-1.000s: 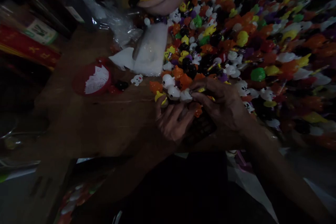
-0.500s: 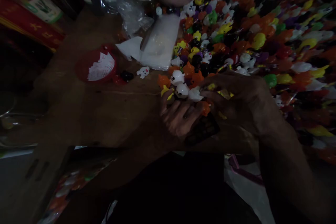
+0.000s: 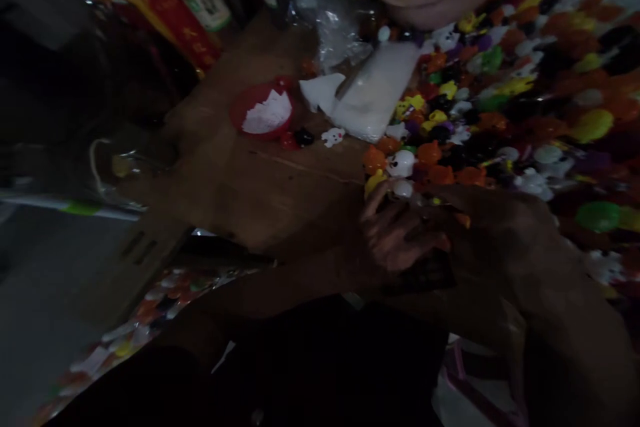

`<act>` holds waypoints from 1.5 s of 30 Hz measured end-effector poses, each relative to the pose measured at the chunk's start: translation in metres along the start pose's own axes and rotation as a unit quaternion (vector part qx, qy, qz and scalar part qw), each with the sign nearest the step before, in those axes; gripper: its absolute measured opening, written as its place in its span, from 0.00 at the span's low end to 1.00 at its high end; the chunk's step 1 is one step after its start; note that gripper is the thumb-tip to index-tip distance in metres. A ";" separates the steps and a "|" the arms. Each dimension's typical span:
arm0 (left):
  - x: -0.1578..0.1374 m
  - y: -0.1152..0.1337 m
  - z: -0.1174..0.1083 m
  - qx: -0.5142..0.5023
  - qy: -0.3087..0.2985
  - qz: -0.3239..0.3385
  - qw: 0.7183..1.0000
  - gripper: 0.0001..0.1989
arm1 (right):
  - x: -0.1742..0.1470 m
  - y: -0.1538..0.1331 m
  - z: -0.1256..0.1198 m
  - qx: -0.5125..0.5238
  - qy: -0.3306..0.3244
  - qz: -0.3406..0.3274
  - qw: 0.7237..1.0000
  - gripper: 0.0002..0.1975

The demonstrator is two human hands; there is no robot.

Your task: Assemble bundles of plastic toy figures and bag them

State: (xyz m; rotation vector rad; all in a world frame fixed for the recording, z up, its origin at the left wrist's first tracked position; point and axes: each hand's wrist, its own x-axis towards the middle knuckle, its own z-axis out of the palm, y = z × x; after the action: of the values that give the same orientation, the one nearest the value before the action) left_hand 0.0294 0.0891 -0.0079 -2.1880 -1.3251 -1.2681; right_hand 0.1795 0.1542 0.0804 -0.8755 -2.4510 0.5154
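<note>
The largest thing is the brown wooden table [image 3: 240, 187]; its near edge runs just before the dark clothing of the person, and its left edge goes slanting to the far side. A wide stretch of brown wood lies between the red bowl, the near edge and the left hand, so the open room for moving is on the left. On the right and far right, the big heap of coloured toy figures [image 3: 530, 73] takes the surface and stands in the way there. At the far side, the pink tub [image 3: 440, 10] stands beside this heap. Nearer than the tub lies the pale plastic packet [image 3: 377, 90], which closes the far side in front of the hands.

The right hand [image 3: 493, 233] is at the near edge of the heap, dark and blurred; I cannot tell if its fingers hold something. The left hand [image 3: 397, 237] is above the near part of the table, with bent fingers close to the small figures; I cannot tell if it grips one. On the left, the red bowl [image 3: 237, 113] contains white paper slips [image 3: 269, 113].

The smallest things are the figures: one white figure [image 3: 401, 188] is just beyond the left fingers, with a yellow figure [image 3: 375, 181] beside it on the left, while a spotted white figure [image 3: 333, 137] and a black figure [image 3: 303, 137] lie between the bowl and the packet
</note>
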 end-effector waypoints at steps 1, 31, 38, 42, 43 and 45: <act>-0.001 -0.001 0.000 0.002 -0.018 -0.003 1.000 0.09 | -0.002 0.004 0.002 0.000 0.005 -0.023 1.000 0.08; 0.001 -0.001 -0.005 -0.008 -0.033 -0.021 0.999 0.09 | -0.002 0.012 0.027 -0.077 0.007 0.082 0.994 0.09; 0.009 0.004 -0.021 -0.012 -0.047 0.001 0.999 0.11 | -0.018 0.012 0.005 -0.086 0.072 0.127 0.985 0.09; 0.024 0.014 -0.025 0.011 -0.048 0.024 0.999 0.19 | -0.034 0.054 -0.019 -0.171 0.195 0.231 0.938 0.15; 0.028 0.015 -0.022 0.017 -0.068 0.025 0.997 0.22 | -0.033 0.067 -0.022 -0.196 0.190 0.250 0.929 0.15; 0.035 0.013 -0.014 0.033 -0.117 0.023 0.992 0.22 | -0.027 0.093 -0.022 -0.238 0.145 0.244 0.929 0.15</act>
State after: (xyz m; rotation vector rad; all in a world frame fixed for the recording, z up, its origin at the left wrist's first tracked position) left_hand 0.0397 0.0931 0.0300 -2.3633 -1.3704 -0.9605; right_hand 0.2549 0.2073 0.0434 -1.6519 -2.1008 -0.0702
